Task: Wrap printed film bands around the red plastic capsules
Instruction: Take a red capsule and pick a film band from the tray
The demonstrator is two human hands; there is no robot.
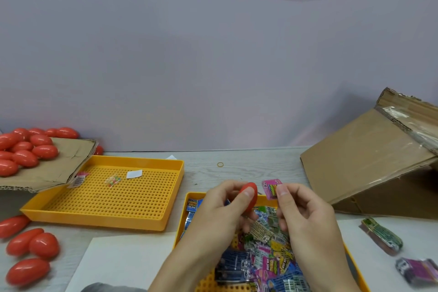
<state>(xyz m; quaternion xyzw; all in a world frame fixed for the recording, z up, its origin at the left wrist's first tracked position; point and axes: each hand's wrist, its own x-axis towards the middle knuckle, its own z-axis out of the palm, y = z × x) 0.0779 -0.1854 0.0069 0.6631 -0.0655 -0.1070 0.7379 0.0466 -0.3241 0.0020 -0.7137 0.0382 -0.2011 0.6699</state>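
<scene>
Left hand: the left hand (222,206) is gripping a red capsule (249,193), fingers and thumb curling round it, holding it up above the far edge of the near tray (355,265).
Right hand: the right hand (305,216) is pinching a pink band (271,188) between thumb and fingertips, holding it upright just beside the capsule; the two are not touching.
Capsule: it is pointing up and away, only its rounded top showing past the thumb.
Near tray: yellow, perforated, sitting under both hands and holding a loose heap of printed bands (265,253) in blue, pink, yellow and green.
Far tray: a second yellow perforated tray (151,223) is lying to the left, with a white slip (134,174), a small clear packet (113,180) and a pink-topped band (79,179) inside.
Cardboard left: a flat sheet (59,166) is overhanging the far tray's left corner and carrying a pile of capsules (26,149).
Loose capsules: four more (33,249) are lying on the table (237,168) at the lower left.
Box: a cardboard box (369,156) is leaning at the right.
Right paper: a green bundle (381,236) and a purple bundle (417,270) are lying on a white sheet (362,244).
Table extras: a rubber band (220,164) is lying near the wall; another white sheet (123,261) is lying by the near tray's left side.
</scene>
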